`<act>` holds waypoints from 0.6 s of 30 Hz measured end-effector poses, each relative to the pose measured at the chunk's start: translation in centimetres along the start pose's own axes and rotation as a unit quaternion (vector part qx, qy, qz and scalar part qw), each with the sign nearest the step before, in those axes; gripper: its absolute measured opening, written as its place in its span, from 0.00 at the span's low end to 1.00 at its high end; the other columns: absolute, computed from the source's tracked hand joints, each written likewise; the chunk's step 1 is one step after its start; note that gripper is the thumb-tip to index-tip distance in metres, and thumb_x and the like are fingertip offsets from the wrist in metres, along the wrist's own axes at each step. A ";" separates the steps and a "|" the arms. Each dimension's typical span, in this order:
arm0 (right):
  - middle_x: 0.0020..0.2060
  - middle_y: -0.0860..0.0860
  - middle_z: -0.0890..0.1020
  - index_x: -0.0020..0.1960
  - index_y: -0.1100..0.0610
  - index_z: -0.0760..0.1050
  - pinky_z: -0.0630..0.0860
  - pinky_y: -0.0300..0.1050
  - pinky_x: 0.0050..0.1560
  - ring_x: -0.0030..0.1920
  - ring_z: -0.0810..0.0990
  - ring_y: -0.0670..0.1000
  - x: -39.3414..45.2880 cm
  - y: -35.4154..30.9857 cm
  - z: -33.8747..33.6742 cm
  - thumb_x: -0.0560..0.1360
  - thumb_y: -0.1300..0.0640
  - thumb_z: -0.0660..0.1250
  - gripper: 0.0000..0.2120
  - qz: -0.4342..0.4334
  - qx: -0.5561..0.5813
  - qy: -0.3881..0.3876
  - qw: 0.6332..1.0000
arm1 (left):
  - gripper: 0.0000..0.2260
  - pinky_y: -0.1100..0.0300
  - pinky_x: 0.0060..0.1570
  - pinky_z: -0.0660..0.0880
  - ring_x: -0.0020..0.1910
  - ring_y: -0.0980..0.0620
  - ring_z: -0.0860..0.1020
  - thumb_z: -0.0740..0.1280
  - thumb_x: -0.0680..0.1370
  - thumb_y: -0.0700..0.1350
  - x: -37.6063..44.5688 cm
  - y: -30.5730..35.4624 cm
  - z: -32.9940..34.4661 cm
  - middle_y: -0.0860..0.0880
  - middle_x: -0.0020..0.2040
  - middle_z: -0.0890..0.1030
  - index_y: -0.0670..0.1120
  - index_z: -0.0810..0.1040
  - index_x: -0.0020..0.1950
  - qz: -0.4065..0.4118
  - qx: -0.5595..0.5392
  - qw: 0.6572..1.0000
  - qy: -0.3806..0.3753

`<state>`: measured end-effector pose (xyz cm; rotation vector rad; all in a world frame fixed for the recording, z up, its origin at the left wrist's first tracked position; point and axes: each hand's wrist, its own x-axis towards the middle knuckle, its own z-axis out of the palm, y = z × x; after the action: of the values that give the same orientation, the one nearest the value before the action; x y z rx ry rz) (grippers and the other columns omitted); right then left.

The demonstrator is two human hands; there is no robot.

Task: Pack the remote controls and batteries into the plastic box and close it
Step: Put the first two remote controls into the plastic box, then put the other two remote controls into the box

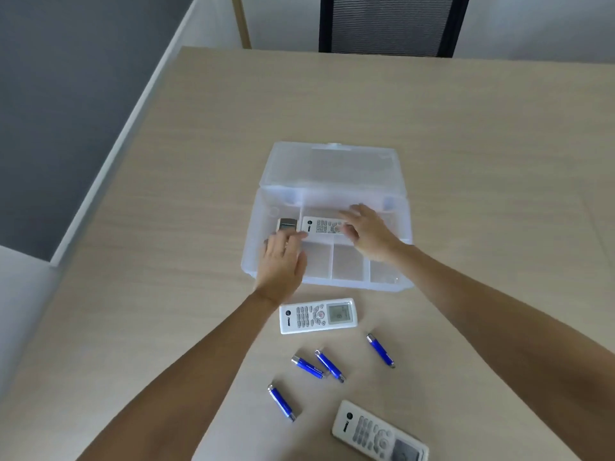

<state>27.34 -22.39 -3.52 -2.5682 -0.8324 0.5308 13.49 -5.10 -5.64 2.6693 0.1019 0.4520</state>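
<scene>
Already both hands are at the open plastic box (327,277), where two remotes lie in different compartments.

Going left to right with the box as landmark: in its left compartment lies a remote (287,225) with its screen end showing, and the left hand (281,266) covers its near part, fingers flat and loose; whether it grips I cannot tell. Right of it, in the long rear compartment, lies a second remote (321,226); the right hand (367,236) rests fingertips on its right end, pressing more than clasping. The small front compartments look empty, and the lid (332,164) stands open behind. Risk, as I judge it: a remote left propped on a divider would stop the lid shutting. Just before the box waits a third remote (318,316), nearer still four blue batteries (329,366) that could roll, and a fourth remote (379,434).
</scene>
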 end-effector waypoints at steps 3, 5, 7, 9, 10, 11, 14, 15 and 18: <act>0.48 0.57 0.79 0.56 0.58 0.77 0.73 0.43 0.51 0.48 0.78 0.54 -8.3 -0.3 0.0 0.77 0.60 0.60 0.11 -0.095 0.052 0.099 0.989 | 0.10 0.53 0.44 0.76 0.46 0.45 0.76 0.61 0.77 0.44 -4.7 0.7 0.0 0.43 0.49 0.79 0.41 0.77 0.54 0.183 -0.048 0.976 -0.109; 0.41 0.52 0.78 0.49 0.55 0.78 0.76 0.46 0.46 0.40 0.78 0.53 -14.7 0.0 1.0 0.77 0.55 0.59 0.10 -0.097 0.033 0.023 0.994 | 0.16 0.51 0.45 0.79 0.51 0.44 0.78 0.61 0.76 0.50 -7.3 0.0 0.8 0.43 0.54 0.79 0.43 0.75 0.59 0.165 -0.021 0.960 -0.223; 0.42 0.52 0.78 0.48 0.54 0.77 0.75 0.47 0.47 0.43 0.78 0.53 -20.0 0.6 2.5 0.77 0.49 0.59 0.12 -0.068 -0.015 -0.108 0.992 | 0.27 0.48 0.56 0.76 0.62 0.44 0.73 0.59 0.74 0.58 -8.5 -0.3 1.1 0.45 0.65 0.74 0.44 0.70 0.68 0.090 0.016 0.949 -0.302; 0.48 0.52 0.78 0.53 0.54 0.77 0.73 0.46 0.49 0.49 0.79 0.54 -23.8 1.2 4.4 0.73 0.42 0.63 0.17 -0.028 -0.050 -0.193 0.980 | 0.30 0.47 0.60 0.73 0.67 0.43 0.69 0.61 0.74 0.59 -8.6 0.1 1.0 0.45 0.69 0.69 0.44 0.66 0.71 0.054 0.052 0.940 -0.333; 0.52 0.51 0.77 0.57 0.52 0.75 0.73 0.46 0.50 0.52 0.78 0.54 -25.1 1.2 5.4 0.70 0.38 0.64 0.23 -0.014 -0.064 -0.220 0.973 | 0.29 0.47 0.60 0.73 0.67 0.42 0.67 0.63 0.75 0.57 -8.5 0.4 0.9 0.44 0.69 0.68 0.44 0.65 0.72 0.045 0.072 0.936 -0.342; 0.54 0.50 0.76 0.60 0.51 0.73 0.73 0.47 0.51 0.54 0.77 0.54 -26.2 1.1 6.3 0.67 0.33 0.65 0.29 -0.005 -0.078 -0.244 0.967 | 0.29 0.47 0.59 0.73 0.67 0.42 0.66 0.66 0.76 0.55 -8.3 0.9 0.9 0.44 0.69 0.67 0.43 0.64 0.72 0.035 0.091 0.930 -0.355; 0.56 0.51 0.73 0.61 0.53 0.68 0.73 0.49 0.50 0.57 0.73 0.54 -28.4 0.3 9.0 0.61 0.33 0.69 0.36 0.004 -0.124 -0.268 0.955 | 0.28 0.45 0.57 0.75 0.64 0.41 0.67 0.66 0.77 0.53 -7.7 2.1 0.6 0.42 0.67 0.65 0.41 0.63 0.71 0.009 0.104 0.919 -0.381; 0.57 0.51 0.73 0.61 0.53 0.67 0.73 0.49 0.50 0.57 0.73 0.54 -28.8 0.2 9.8 0.60 0.35 0.70 0.36 0.000 -0.137 -0.263 0.955 | 0.28 0.45 0.58 0.74 0.62 0.42 0.67 0.66 0.77 0.53 -7.5 2.5 0.4 0.42 0.67 0.65 0.41 0.63 0.72 0.004 0.076 0.919 -0.388; 0.59 0.52 0.72 0.62 0.55 0.66 0.75 0.51 0.50 0.58 0.73 0.56 -29.4 0.0 11.0 0.63 0.42 0.69 0.33 0.009 -0.151 -0.241 0.959 | 0.29 0.50 0.59 0.73 0.55 0.47 0.70 0.67 0.77 0.52 -6.6 3.7 -1.2 0.43 0.62 0.65 0.43 0.61 0.73 0.009 -0.029 0.917 -0.397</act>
<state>0.15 -37.81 -6.13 -2.7601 -1.1242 1.1460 6.85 -8.89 -5.02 2.5792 -0.1777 -0.6280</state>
